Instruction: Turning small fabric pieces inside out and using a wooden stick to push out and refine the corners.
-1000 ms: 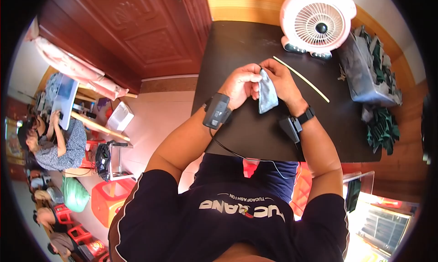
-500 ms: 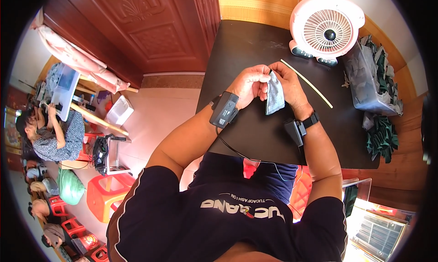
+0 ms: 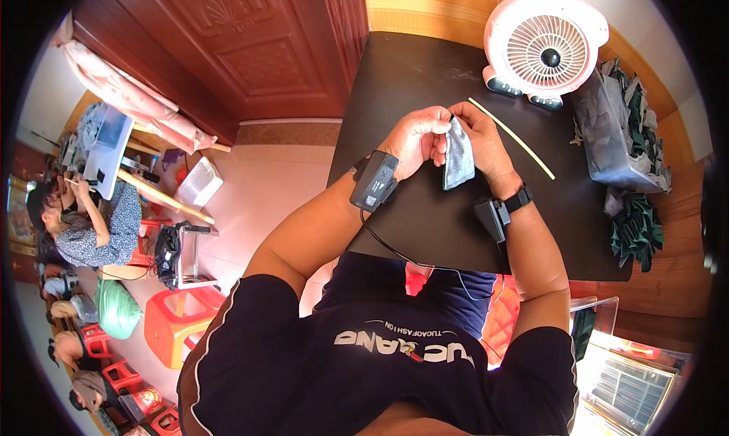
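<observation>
A small grey fabric piece (image 3: 459, 159) with a dark edge hangs between my two hands above the black table. My left hand (image 3: 418, 138) pinches its upper end between thumb and fingers. On its other side, my right hand (image 3: 484, 140) is closed at the same upper end, its fingers partly hidden behind the cloth. Right of my hands, a thin pale stick (image 3: 513, 138) lies slantwise on the tabletop, touched by neither hand.
A pink fan (image 3: 547, 52) stands at the table's (image 3: 395, 79) far right. Beside it, a clear bin (image 3: 607, 147) holds grey and green fabric pieces, with a dark green bundle (image 3: 636, 229) nearer me. At left, a person (image 3: 99, 227) works near an orange-red stool (image 3: 178, 314).
My hands and the fabric piece stay nearly in place, with only a slight shift of the fingers. The person at left has moved their hands a little.
</observation>
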Motion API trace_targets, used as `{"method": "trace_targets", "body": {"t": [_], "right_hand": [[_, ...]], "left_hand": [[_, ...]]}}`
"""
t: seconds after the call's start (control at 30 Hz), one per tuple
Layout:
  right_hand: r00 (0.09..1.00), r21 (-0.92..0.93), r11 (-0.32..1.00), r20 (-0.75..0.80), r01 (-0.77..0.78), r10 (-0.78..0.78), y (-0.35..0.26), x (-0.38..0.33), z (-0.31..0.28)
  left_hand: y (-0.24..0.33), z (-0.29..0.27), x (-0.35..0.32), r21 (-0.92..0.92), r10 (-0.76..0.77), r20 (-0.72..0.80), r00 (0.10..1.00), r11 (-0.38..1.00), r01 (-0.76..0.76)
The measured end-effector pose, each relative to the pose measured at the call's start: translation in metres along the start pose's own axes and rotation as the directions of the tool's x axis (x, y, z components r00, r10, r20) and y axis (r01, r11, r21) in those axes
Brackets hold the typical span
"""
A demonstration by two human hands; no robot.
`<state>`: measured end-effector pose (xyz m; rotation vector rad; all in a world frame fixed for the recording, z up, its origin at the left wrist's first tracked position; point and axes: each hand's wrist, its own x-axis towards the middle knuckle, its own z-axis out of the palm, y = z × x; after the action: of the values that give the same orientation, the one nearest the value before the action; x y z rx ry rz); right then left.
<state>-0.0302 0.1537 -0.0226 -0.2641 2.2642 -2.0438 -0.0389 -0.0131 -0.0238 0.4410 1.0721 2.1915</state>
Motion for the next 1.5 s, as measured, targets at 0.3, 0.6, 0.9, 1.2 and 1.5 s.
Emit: {"method": "trace_targets", "body": {"t": [0.3,0.6,0.9,1.2,1.5], "right_hand": [[1.0,-0.018,1.0,-0.006,0.011,-0.011,0.0005,0.0,-0.0002],[1.0,-0.024,0.999,-0.006,0.022,-0.023,0.0007,0.0015,-0.0014],[0.999,-0.052,0.998,-0.038,0.021,-0.023,0.0001,-0.0005,-0.0006],[0.999,-0.05,0.999,-0.036,0.02,-0.022,-0.0023,-0.0008,0.0004],[0.998,-0.088,0.996,-0.046,0.029,-0.033,-0.0001,0.0015,-0.0015]], "left_hand": [[-0.0018,-0.0023,0.0012,-0.016,0.006,0.011,1.0,1.0,-0.005],[-0.0005,-0.0019,0.0016,-0.014,0.002,0.008,1.0,1.0,-0.002],[-0.003,-0.0028,0.0009,-0.025,0.004,0.0,1.0,1.0,-0.004],[-0.001,-0.0019,0.0008,-0.031,0.004,-0.005,1.0,1.0,-0.004],[-0.0004,-0.0012,0.0018,-0.03,0.006,-0.007,1.0,1.0,-0.006]]}}
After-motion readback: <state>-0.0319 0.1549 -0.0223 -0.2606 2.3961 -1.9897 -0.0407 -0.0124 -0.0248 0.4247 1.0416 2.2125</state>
